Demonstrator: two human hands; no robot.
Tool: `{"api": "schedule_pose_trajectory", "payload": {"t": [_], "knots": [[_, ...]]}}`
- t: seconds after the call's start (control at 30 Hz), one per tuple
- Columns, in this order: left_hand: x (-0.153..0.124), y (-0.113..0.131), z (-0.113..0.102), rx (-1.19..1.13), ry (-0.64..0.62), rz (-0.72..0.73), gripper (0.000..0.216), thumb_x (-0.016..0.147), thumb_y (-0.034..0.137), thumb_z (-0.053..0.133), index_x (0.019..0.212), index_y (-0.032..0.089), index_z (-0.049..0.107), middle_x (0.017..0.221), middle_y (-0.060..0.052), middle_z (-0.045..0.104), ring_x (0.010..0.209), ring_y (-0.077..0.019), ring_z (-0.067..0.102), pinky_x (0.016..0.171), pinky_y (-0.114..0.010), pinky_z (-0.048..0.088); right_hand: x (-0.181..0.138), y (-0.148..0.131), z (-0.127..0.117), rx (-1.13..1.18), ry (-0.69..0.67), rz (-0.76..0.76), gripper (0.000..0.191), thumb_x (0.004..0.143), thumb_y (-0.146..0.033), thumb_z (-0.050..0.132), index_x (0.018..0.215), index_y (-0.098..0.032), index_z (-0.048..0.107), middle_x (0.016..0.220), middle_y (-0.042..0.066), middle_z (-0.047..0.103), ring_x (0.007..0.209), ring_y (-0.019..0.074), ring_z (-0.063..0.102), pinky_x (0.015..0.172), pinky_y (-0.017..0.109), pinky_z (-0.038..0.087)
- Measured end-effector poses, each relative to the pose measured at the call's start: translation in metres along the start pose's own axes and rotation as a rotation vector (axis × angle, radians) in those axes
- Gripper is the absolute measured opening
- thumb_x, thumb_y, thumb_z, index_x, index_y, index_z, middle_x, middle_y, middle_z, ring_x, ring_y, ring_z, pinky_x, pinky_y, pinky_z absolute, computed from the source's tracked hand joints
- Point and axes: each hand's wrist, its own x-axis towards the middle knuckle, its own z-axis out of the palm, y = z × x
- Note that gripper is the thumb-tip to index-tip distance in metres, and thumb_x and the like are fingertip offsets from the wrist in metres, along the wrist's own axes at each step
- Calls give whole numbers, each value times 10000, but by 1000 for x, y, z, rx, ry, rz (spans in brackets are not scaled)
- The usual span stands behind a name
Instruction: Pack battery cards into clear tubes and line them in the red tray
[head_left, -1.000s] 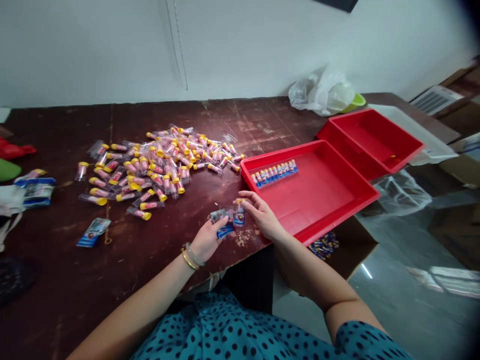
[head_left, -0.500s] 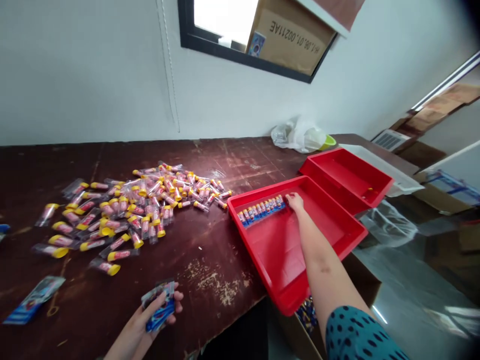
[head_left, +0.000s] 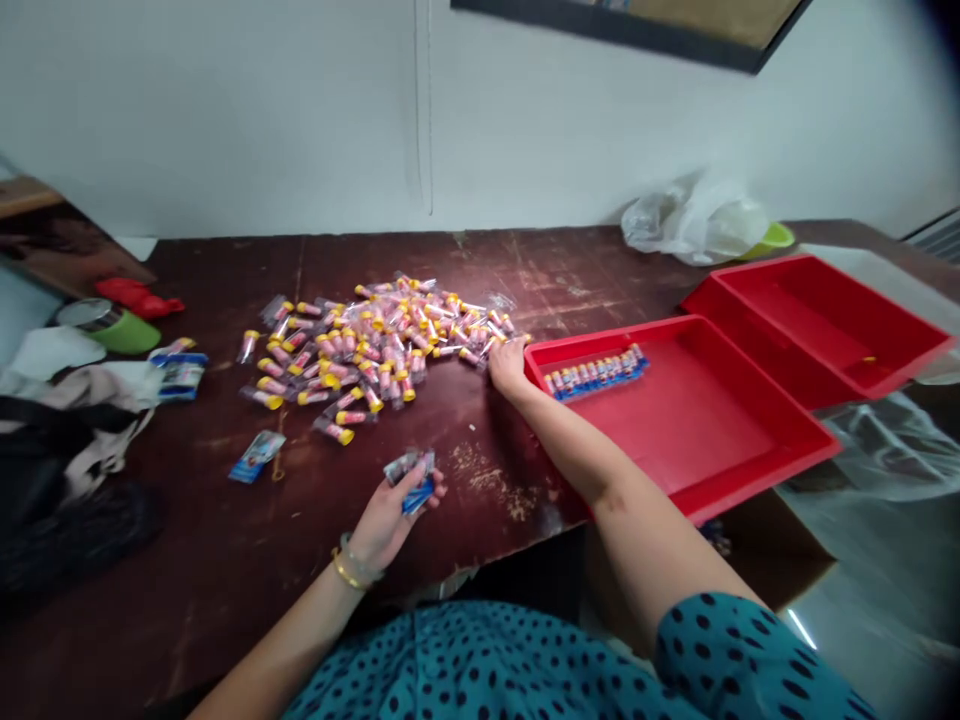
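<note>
My left hand [head_left: 386, 520] rests near the table's front edge, closed on a small stack of blue printed packets [head_left: 411, 478]. My right hand [head_left: 508, 365] reaches across to the right edge of a heap of small clear tubes with yellow caps [head_left: 375, 350], its fingers curled on the tubes there; whether it grips one is unclear. Just right of that hand lies a red tray [head_left: 720, 470] with a short row of blue-wrapped tubes [head_left: 596, 374] along its far-left wall.
A second red tray [head_left: 825, 330] stands behind the first. A plastic bag over a green bowl [head_left: 697, 222] sits at the back right. Loose blue packets [head_left: 255, 455], cloth, a green cup [head_left: 112, 325] and red items lie at the left. The table is dark wood [head_left: 225, 560].
My right hand left the row of wrapped tubes in the red tray and moved left to the tube heap. My left hand still holds the packets. The view has swung down and left.
</note>
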Motion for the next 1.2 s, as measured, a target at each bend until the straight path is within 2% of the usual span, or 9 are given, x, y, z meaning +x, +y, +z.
{"api": "schedule_pose_trajectory", "payload": {"t": [0.13, 0.27, 0.4, 0.5, 0.63, 0.8, 0.9, 1.03, 1.2], "knots": [[-13, 1, -23, 61, 47, 112, 267, 719, 360, 790, 791, 125, 685, 714, -36, 676, 678, -139, 634, 594, -229, 501, -38, -6, -10, 28, 1, -26, 403, 931, -89, 318, 1283, -71, 512, 1246, 268, 531, 1018, 319, 586, 868, 469, 416], [-25, -3, -44, 129, 74, 173, 270, 687, 343, 812, 778, 124, 683, 657, -21, 655, 629, -137, 623, 551, -226, 475, -112, -14, -28, 338, 152, -232, 259, 910, -169, 443, 1080, -192, 636, 1399, 134, 386, 938, 220, 584, 833, 383, 468], [-35, -9, -43, 132, 18, 173, 259, 716, 358, 785, 808, 136, 686, 683, -18, 660, 632, -144, 626, 554, -239, 480, -189, -37, -28, 681, -23, -432, 131, 892, -228, 546, 939, -219, 668, 1184, 81, 482, 1032, 202, 557, 930, 360, 457], [-41, -13, -37, 175, 21, 201, 267, 693, 355, 799, 804, 137, 691, 682, -10, 660, 608, -138, 605, 552, -248, 489, -221, -55, -19, 802, -175, -521, 118, 878, -312, 616, 923, -211, 656, 1098, 70, 492, 1058, 192, 536, 961, 345, 439], [-49, -14, -36, 224, -14, 199, 302, 673, 341, 813, 869, 140, 701, 754, -17, 678, 619, -136, 603, 556, -252, 493, -230, -63, -14, 855, -174, -497, 129, 900, -291, 587, 820, -200, 631, 971, 46, 513, 949, 165, 538, 891, 313, 441], [-55, -14, -44, 252, -31, 178, 258, 680, 337, 810, 721, 141, 648, 643, -6, 640, 584, -140, 607, 526, -240, 460, -228, -54, -20, 891, -225, -455, 131, 901, -313, 585, 883, -214, 668, 967, 41, 549, 935, 166, 549, 878, 317, 434], [-55, -17, -46, 226, -8, 149, 280, 622, 325, 848, 716, 149, 651, 664, 6, 644, 580, -135, 601, 518, -239, 453, -229, -43, -22, 1088, -201, -327, 183, 909, -339, 570, 1050, -245, 639, 1019, 36, 602, 910, 157, 573, 844, 307, 456], [-54, -20, -48, 247, -12, 130, 278, 568, 293, 877, 683, 152, 667, 630, 16, 628, 582, -121, 566, 544, -235, 435, -227, -24, -29, 1405, -199, -83, 247, 823, -394, 684, 996, -233, 612, 978, 22, 650, 768, 134, 586, 678, 261, 476], [-53, -18, -48, 365, -69, 148, 249, 562, 265, 874, 643, 151, 667, 644, 19, 615, 628, -114, 544, 639, -241, 428, -229, -9, -39, 1498, -316, -18, 318, 782, -420, 730, 1027, -226, 668, 888, 4, 656, 729, 117, 585, 699, 256, 494]]}}
